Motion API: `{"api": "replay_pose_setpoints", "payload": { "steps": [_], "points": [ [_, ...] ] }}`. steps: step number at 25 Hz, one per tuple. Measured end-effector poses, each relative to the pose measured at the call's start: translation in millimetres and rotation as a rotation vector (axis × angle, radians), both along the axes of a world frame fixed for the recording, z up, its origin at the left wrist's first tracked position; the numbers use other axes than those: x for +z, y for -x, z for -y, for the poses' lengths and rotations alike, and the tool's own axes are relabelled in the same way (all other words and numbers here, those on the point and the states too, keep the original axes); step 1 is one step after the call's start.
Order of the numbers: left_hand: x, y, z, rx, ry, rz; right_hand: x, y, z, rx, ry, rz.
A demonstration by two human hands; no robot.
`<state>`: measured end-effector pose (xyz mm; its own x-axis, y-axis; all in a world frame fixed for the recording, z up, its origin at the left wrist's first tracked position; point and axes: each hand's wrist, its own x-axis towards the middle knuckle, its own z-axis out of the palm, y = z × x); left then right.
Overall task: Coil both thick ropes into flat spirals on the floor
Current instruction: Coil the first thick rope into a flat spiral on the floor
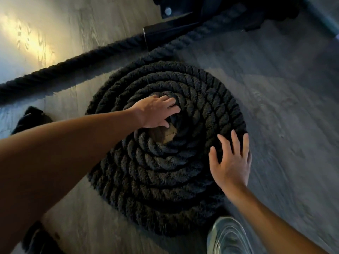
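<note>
The fingers (172, 104) of the left hand (156, 112) are curling over the inner end of the coiled rope (165, 180) on the floor (284, 88). The right hand (231, 162) is lying spread on the outer ring. The rope looks heavy, fuzzy and stiff, so pushing whole rings works best. The second rope (73, 61) is lying straight nearby.

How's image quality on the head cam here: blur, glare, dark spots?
Head view: warm glare washes out the grey wood-grain floor at upper left; motion blur smears the right side, softening the right hand and the grey sneaker; the coiled thick black rope spiral stays fairly sharp under the left hand; the black metal frame above is underexposed.
</note>
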<state>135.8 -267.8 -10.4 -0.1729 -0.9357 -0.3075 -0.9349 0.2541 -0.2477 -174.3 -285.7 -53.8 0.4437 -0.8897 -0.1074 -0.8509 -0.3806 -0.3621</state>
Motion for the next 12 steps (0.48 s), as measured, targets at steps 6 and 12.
{"api": "replay_pose_setpoints", "payload": {
  "steps": [6,12],
  "points": [
    [-15.1,9.7,-12.0,0.157,0.079,0.098,1.0,-2.1,2.5,0.007,0.011,-0.004],
    [-8.2,21.0,-18.7,0.599,0.0,-0.082,11.2,7.9,-25.9,-0.027,-0.105,0.005]
  ]
}}
